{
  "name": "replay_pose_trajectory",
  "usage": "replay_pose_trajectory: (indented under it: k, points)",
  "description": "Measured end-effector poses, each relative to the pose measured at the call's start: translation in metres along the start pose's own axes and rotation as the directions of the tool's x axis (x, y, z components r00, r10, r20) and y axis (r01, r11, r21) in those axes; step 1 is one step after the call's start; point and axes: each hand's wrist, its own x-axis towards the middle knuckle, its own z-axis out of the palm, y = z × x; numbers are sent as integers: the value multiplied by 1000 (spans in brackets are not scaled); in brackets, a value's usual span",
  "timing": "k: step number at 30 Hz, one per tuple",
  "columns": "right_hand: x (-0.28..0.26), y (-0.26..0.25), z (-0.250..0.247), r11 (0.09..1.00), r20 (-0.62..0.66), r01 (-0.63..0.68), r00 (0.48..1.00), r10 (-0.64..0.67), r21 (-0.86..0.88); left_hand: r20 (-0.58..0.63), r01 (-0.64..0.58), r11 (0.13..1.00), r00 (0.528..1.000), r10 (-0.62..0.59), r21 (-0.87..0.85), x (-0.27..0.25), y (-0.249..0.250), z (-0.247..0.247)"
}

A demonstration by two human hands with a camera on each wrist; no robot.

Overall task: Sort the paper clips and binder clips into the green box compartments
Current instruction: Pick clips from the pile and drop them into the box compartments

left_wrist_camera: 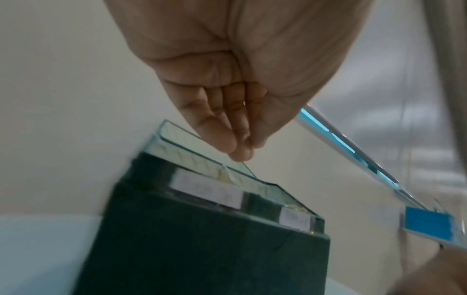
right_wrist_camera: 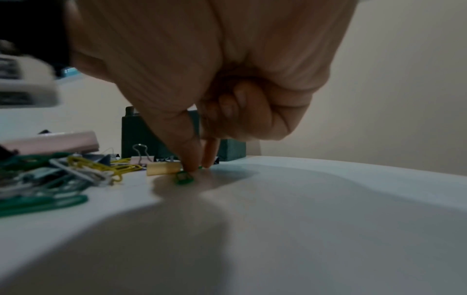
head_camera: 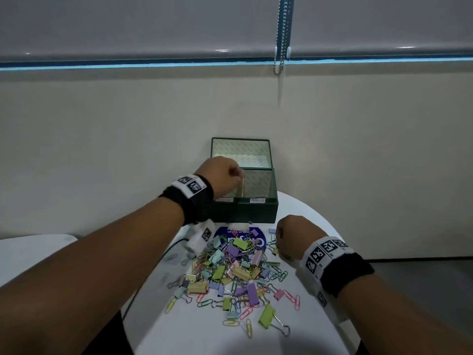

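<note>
Right wrist view has my right hand (right_wrist_camera: 202, 111) pinching a green paper clip (right_wrist_camera: 184, 176) flat on the worktop (right_wrist_camera: 328, 209) beside the pile (head_camera: 230, 272), so it may slip, while my left hand (head_camera: 225, 179), fingers bunched, contents unclear, hovers over the green box (head_camera: 256, 208).

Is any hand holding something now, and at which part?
The right hand pinches one end of a green paper clip on the table. Whether the left hand holds anything cannot be told.
</note>
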Motion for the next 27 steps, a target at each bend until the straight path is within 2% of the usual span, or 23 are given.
replay_pose_trajectory:
  k: [3, 6, 9, 12, 14, 16, 19, 22, 25, 27]
  points:
    - [2, 0, 0, 1000, -9, 19, 1000, -19, 8, 76, -38, 992, 997, 29, 117, -34, -26, -16]
    - [1, -5, -1, 999, -11, 50, 999, -50, 18, 237, -30, 964, 971, -35, 265, -61, -59, -18]
    - [0, -11, 0, 998, -1, 62, 998, -62, -25, 324, -40, 947, 943, -69, 318, -75, -80, -9]
    - [-2, -17, -2, 998, 5, 66, 998, -66, -9, 342, -77, 939, 938, -45, 336, -79, -92, 5]
    - [-3, -19, -13, 991, -12, 74, 997, -74, 111, 345, -99, 946, 939, -15, 310, -80, -97, 12]
    - [2, -21, -32, 962, -84, 124, 991, -106, 245, 358, -115, 945, 934, -2, 306, -80, -99, 17]
    - [16, -31, -65, 929, -215, 200, 967, -137, 310, 352, -157, 938, 935, 39, 311, -79, -98, 20]
    - [36, -47, -87, 950, -270, 203, 953, -136, 238, 360, -148, 938, 933, 26, 314, -79, -99, 22]
    - [46, -59, -93, 986, -178, 162, 972, -153, 32, 339, -115, 942, 941, 1, 316, -78, -99, 21]
    - [38, -58, -90, 991, -193, 124, 972, -132, -56, 309, -98, 948, 951, 0, 303, -79, -101, 20]
